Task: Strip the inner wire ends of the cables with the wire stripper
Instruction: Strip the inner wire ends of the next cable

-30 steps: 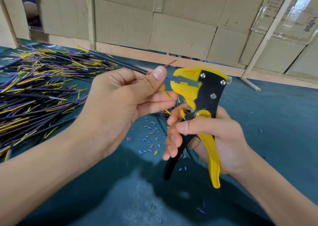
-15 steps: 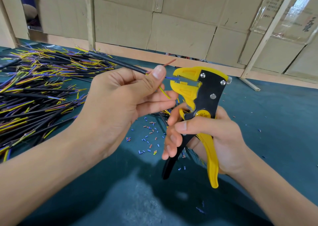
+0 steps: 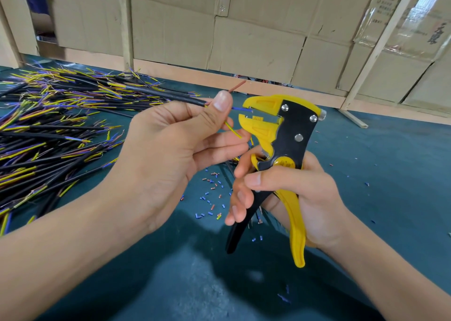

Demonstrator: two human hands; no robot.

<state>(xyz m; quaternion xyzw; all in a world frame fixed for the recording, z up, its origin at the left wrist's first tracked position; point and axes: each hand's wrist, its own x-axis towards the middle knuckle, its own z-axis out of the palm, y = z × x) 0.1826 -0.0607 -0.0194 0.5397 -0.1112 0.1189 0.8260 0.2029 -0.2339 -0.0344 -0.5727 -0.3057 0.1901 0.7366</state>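
My left hand (image 3: 170, 154) grips a black cable (image 3: 168, 95) near its end, thumb on top. Three inner wires fan out past the thumb: a brown wire (image 3: 237, 86) points up, a blue wire (image 3: 240, 109) runs right into the jaws, and a yellow-green wire (image 3: 233, 130) bends down. My right hand (image 3: 297, 193) holds a yellow and black wire stripper (image 3: 283, 135) upright by its handles, which are spread apart. The blue wire's tip lies between the stripper's yellow jaws.
A big pile of black cables (image 3: 48, 135) with yellow, blue and brown ends covers the left of the dark green table (image 3: 390, 174). Small cut insulation bits (image 3: 210, 198) lie scattered below my hands. Cardboard boxes (image 3: 244, 32) and a wooden frame (image 3: 366, 59) close off the back.
Almost nothing differs. Both hands hold the same pose, with the blue wire still in the jaws and the handles still spread.
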